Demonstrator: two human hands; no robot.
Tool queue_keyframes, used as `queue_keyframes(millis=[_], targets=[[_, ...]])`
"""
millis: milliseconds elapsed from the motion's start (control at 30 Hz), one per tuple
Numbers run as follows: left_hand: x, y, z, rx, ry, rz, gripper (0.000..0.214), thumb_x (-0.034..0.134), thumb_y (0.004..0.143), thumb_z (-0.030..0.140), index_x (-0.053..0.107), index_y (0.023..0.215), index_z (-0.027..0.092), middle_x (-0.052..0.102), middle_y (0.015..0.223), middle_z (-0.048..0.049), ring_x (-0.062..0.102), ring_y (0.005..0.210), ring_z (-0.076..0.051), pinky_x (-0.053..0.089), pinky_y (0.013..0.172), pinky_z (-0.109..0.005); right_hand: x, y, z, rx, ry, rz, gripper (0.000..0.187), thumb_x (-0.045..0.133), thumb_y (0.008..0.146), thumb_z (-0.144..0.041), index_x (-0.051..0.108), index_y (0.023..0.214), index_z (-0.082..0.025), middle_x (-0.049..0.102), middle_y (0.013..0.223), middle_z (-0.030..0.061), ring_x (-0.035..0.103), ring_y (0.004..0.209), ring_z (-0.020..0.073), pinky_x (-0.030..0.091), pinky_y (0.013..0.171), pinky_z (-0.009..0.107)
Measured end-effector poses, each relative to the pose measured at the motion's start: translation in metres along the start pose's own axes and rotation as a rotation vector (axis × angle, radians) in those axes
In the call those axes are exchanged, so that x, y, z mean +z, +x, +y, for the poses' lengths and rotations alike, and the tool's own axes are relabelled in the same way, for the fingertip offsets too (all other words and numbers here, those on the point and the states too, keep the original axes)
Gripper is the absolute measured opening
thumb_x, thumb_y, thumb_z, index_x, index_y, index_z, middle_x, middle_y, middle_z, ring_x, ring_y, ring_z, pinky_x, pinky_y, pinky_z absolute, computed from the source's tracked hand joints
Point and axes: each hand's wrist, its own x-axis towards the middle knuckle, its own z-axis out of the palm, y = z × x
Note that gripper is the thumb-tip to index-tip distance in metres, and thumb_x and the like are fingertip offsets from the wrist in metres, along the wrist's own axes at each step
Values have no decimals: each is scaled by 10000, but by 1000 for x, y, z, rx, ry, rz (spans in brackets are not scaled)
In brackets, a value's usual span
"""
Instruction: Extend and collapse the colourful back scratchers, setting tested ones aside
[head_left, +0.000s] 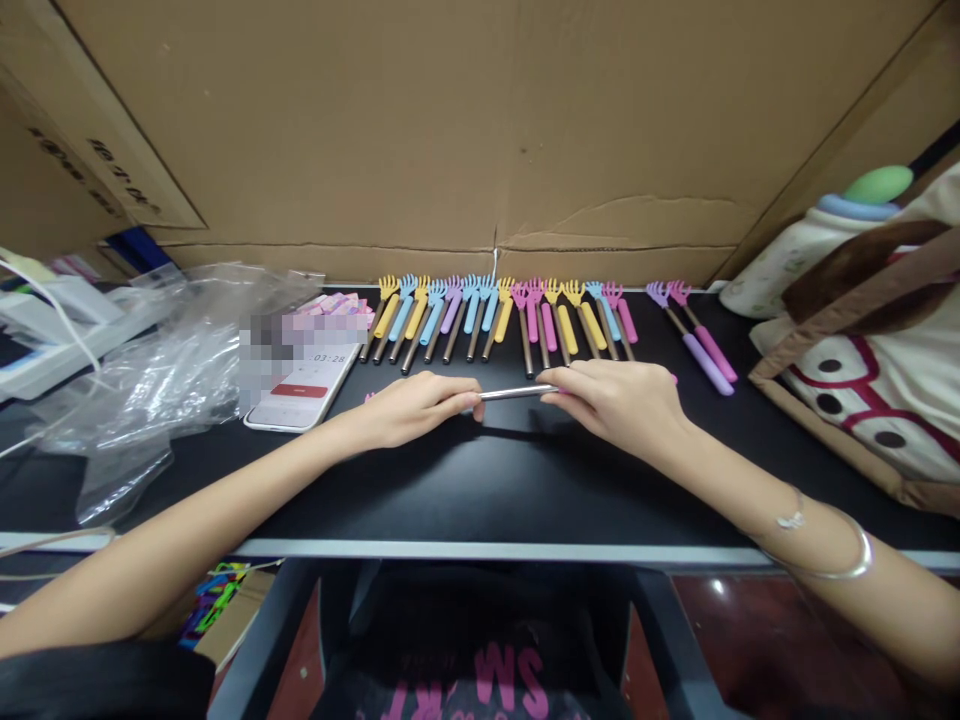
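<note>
Both hands hold a back scratcher with a silver metal rod (514,393) level above the black table. My left hand (420,408) is closed round its left end, where a bit of pink shows past the wrist side. My right hand (619,400) grips the other end, and a pink tip peeks out beyond the knuckles. Behind them lies a row of claw-headed metal rods (450,340) with loose coloured handles (501,322) in yellow, blue, purple and pink. To the right are two back scratchers with handles on their rods, one purple (709,365) and one pink (716,352).
A phone (300,385) showing a timer lies left of my hands, beside crumpled clear plastic bags (161,350). Pink patterned pieces (341,305) lie behind it. A bag with a glasses design (862,390) and a bottle (780,260) stand right. Cardboard (480,130) walls the back.
</note>
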Motion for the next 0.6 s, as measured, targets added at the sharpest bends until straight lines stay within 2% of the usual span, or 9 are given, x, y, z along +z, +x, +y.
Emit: queue_keyframes(millis=[233, 367, 500, 600], targets=[[2, 0, 4, -70, 179, 61, 380, 286, 982, 438, 606, 918, 243, 669, 804, 28, 613, 741, -151, 406, 707, -237, -1, -1, -1, 47, 16, 12, 387, 392, 952, -469, 674, 847, -227, 687, 693, -9, 599, 614, 106, 214, 471, 257], [4, 0, 7, -96, 406, 136, 335, 309, 982, 426, 595, 948, 254, 658, 725, 26, 619, 659, -156, 369, 591, -220, -2, -1, 0, 51, 35, -5, 390, 391, 951, -469, 653, 802, -221, 672, 660, -16, 595, 593, 108, 211, 465, 254], [3, 0, 8, -100, 652, 212, 336, 311, 983, 437, 590, 1033, 257, 692, 770, 1, 641, 664, -174, 330, 526, -222, -4, 0, 1, 42, 13, -10, 398, 372, 959, -470, 653, 824, -222, 680, 669, -12, 602, 586, 108, 204, 457, 254], [4, 0, 7, -95, 746, 236, 369, 291, 985, 456, 599, 1017, 255, 708, 784, -5, 649, 656, -171, 326, 508, -222, -4, 0, 1, 37, 7, -12, 391, 374, 959, -466, 651, 834, -221, 683, 674, -11, 603, 585, 108, 201, 455, 252]])
